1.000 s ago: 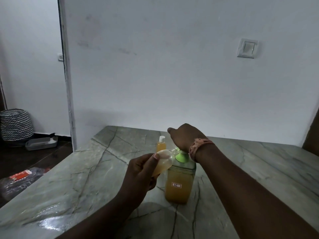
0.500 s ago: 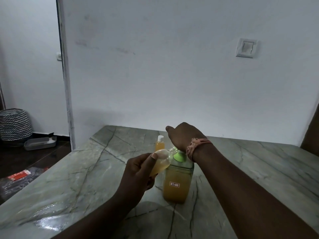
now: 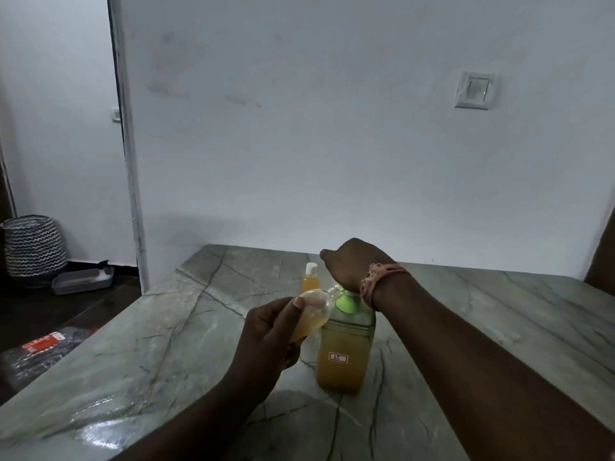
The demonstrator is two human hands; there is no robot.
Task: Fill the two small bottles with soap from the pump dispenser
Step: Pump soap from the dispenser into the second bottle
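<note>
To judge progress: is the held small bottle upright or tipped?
Tipped: the small bottle in the left hand leans, neck toward the green pump.

Home: marble counter (image 3: 499, 314), laundry basket (image 3: 33, 246)

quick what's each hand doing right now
Left hand: holds a small bottle, tilted toward the pump.
Right hand: rests on the pump dispenser; its fingers are hidden.

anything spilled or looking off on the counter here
No spill shows on the marble counter. The small bottle in the left hand is tilted on purpose toward the pump dispenser, under the right hand. The capped bottle stands upright behind.
</note>
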